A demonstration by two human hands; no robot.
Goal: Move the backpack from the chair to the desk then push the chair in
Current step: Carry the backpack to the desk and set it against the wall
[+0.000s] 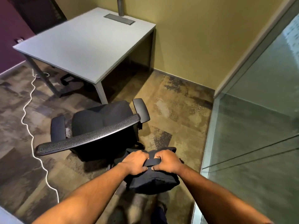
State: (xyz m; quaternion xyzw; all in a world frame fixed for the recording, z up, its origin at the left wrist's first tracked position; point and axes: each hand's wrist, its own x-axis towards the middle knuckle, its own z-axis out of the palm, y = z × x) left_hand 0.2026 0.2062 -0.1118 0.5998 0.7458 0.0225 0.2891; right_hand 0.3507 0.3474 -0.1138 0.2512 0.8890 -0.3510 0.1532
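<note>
Backpack (153,180) strap gripped — both hands' fingers (142,156) curled tight.

The dark backpack (152,178) is hanging behind the black mesh-backed chair (97,126) (seat empty), away from the grey desk (84,44).

A white cable (30,126) snakes across the carpet (169,110) beside a glass partition (258,126).

You face a mustard-yellow wall (202,38) at twelve o'clock, a purple wall (11,39) at ten. Glass partition (258,118) runs along three o'clock. Mottled brown carpet (174,110) covers the floor; a white cord (27,102) snakes across it at nine.
</note>
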